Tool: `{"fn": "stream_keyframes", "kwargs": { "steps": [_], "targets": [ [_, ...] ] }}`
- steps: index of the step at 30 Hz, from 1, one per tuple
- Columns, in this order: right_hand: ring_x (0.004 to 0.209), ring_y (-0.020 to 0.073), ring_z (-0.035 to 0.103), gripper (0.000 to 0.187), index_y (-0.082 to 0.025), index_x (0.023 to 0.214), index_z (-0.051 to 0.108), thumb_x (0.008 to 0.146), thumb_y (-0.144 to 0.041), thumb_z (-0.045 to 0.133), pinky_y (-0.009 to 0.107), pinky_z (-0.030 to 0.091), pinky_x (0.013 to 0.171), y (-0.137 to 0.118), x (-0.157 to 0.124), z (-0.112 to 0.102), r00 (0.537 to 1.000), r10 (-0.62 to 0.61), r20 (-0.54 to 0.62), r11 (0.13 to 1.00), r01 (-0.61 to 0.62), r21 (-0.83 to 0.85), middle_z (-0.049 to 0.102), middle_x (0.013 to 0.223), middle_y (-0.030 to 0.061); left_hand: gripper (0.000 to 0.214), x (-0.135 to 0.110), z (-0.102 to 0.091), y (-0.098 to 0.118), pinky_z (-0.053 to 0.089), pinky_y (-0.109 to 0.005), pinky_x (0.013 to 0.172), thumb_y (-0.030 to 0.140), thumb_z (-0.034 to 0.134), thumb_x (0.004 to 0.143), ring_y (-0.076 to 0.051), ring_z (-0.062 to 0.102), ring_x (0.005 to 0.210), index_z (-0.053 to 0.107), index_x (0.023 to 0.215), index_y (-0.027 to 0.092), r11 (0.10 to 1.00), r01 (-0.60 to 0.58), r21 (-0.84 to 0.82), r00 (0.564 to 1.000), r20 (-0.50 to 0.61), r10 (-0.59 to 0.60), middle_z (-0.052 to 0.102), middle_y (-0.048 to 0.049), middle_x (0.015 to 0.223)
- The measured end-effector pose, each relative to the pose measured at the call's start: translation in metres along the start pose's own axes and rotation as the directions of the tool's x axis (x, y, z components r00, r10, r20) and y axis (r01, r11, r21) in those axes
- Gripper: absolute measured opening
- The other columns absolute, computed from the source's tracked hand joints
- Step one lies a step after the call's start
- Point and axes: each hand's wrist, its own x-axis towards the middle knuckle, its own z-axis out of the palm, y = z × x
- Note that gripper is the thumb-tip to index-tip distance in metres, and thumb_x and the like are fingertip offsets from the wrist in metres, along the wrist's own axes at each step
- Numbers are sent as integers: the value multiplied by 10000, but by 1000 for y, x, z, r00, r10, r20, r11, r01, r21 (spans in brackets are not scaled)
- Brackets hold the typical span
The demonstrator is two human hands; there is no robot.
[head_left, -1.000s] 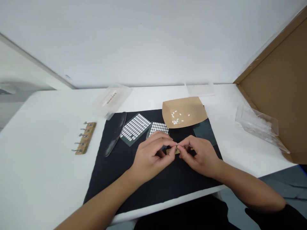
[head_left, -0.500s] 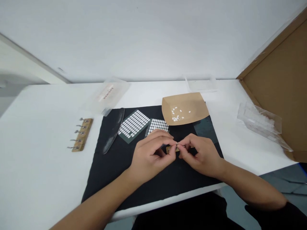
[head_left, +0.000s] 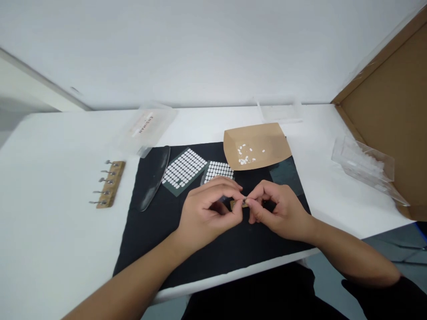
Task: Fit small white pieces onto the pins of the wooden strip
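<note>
Both my hands meet over the middle of a black mat [head_left: 200,253]. My left hand [head_left: 205,213] pinches thumb and forefinger at a tiny metal pin [head_left: 244,201]. My right hand [head_left: 278,211] pinches the same small pin from the other side. A small wooden block [head_left: 236,204] lies on the mat just under my fingertips, mostly hidden. Behind my hands lie two sheets of white oval stickers [head_left: 183,169] and a brown paper tray [head_left: 255,146] with several small white pieces.
A wooden block with several metal pins [head_left: 108,184] rests on the white table at left. A dark curved tool [head_left: 154,178] lies on the mat's left edge. Clear plastic boxes [head_left: 148,126] [head_left: 365,166] sit at back left and right. A cardboard panel [head_left: 390,111] stands at right.
The view has tilted slightly, so everything sits a little higher in the picture. My fingertips stay pinched together at the pin, with my right fingers curled a bit more.
</note>
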Motion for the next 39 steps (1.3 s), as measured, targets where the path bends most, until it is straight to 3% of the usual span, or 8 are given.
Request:
{"fn": "stream_keyframes", "kwargs": {
  "steps": [6, 13, 26, 30, 34, 36, 39],
  "targets": [
    [616, 106, 675, 107, -203, 994, 664, 1015, -289, 724, 203, 518, 587, 3, -1, -1, 997, 69, 46, 984, -76, 160, 758, 741, -24, 41, -2, -1, 0, 540, -135, 379, 124, 747, 845, -169, 742, 741, 773, 830, 151, 972, 175, -156, 984, 42, -171, 752, -94, 914],
    [609, 104, 675, 149, -196, 995, 660, 1015, -323, 736, 203, 539, 595, 2, 0, -1, 990, 111, 87, 944, -132, 303, 754, 727, -19, 36, -3, 0, -2, 611, -212, 351, 169, 771, 866, -155, 718, 640, 788, 868, 137, 872, 311, -378, 950, 116, -289, 729, -91, 946],
    [586, 104, 674, 208, -190, 989, 638, 1016, -371, 735, 208, 539, 576, 3, 0, -2, 994, 78, 76, 942, -99, 322, 751, 708, -19, 126, -2, -6, -11, 629, -177, 387, 235, 774, 935, -191, 769, 759, 807, 980, 122, 800, 329, -502, 942, 236, -239, 740, -123, 992],
    [614, 109, 693, 174, -195, 995, 645, 1031, -350, 714, 208, 532, 585, 2, -1, -2, 999, 24, 44, 978, -33, 207, 759, 731, -16, 162, -1, -7, -13, 628, -170, 392, 270, 802, 927, -184, 772, 741, 797, 972, 115, 784, 356, -508, 931, 262, -253, 752, -129, 1006],
    [669, 109, 721, 122, -207, 1007, 664, 1067, -312, 653, 215, 553, 648, 2, 1, -4, 991, -134, -1, 990, 134, -35, 762, 776, -18, 115, 1, -9, -14, 631, -181, 388, 230, 806, 921, -162, 760, 691, 797, 980, 132, 776, 371, -510, 922, 305, -240, 738, -109, 1014],
    [715, 126, 729, 125, -212, 1024, 675, 1085, -305, 620, 236, 562, 681, 4, 3, -6, 961, -276, -1, 935, 269, -232, 765, 807, -5, 96, 3, -12, -14, 637, -181, 402, 202, 793, 925, -158, 758, 707, 795, 994, 136, 794, 360, -490, 921, 321, -219, 725, -106, 1022],
    [747, 160, 716, 111, -200, 1053, 674, 1097, -263, 594, 275, 568, 699, 8, 5, -8, 876, -481, 51, 772, 450, -449, 768, 847, 34, 69, 5, -15, -13, 631, -163, 424, 177, 772, 929, -147, 741, 729, 784, 981, 134, 851, 300, -431, 930, 329, -162, 714, -113, 1027]
  ]
}}
